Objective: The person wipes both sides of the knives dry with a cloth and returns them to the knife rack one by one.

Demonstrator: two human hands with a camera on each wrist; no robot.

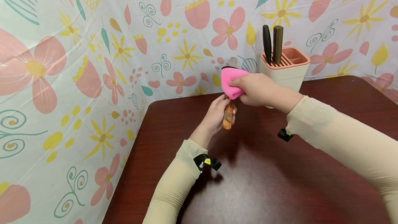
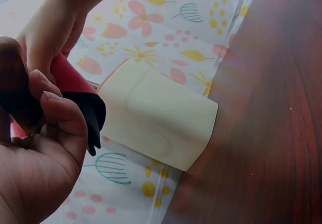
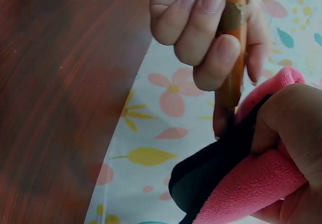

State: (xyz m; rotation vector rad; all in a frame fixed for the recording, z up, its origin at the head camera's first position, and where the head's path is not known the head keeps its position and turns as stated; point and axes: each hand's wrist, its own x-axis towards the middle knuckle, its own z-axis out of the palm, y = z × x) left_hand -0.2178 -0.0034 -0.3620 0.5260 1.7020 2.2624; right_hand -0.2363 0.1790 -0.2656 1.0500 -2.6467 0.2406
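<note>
My left hand (image 1: pixel 214 115) grips the orange-brown wooden handle (image 1: pixel 228 117) of a knife, held above the table near its back edge. A folded pink cloth (image 1: pixel 230 78) with a black underside wraps over the blade. Pinching that cloth from the right is my right hand (image 1: pixel 259 89), thumb on the pink side. Most of the blade is hidden; a faint greyish end (image 1: pixel 233 61) shows above the cloth. In the right wrist view the handle (image 3: pixel 234 58) runs down from the left fingers to the cloth (image 3: pixel 251 189). Dark cloth (image 2: pixel 83 108) shows beyond the left fingers in the left wrist view.
A cream knife holder (image 1: pixel 280 75) with an orange slotted top stands at the back, just behind my right hand. One black handle (image 1: pixel 266 42) and one brown handle (image 1: pixel 277 44) stick up from it. Flowered fabric (image 1: pixel 186 44) hangs behind and left of the dark wooden table (image 1: pixel 255 182).
</note>
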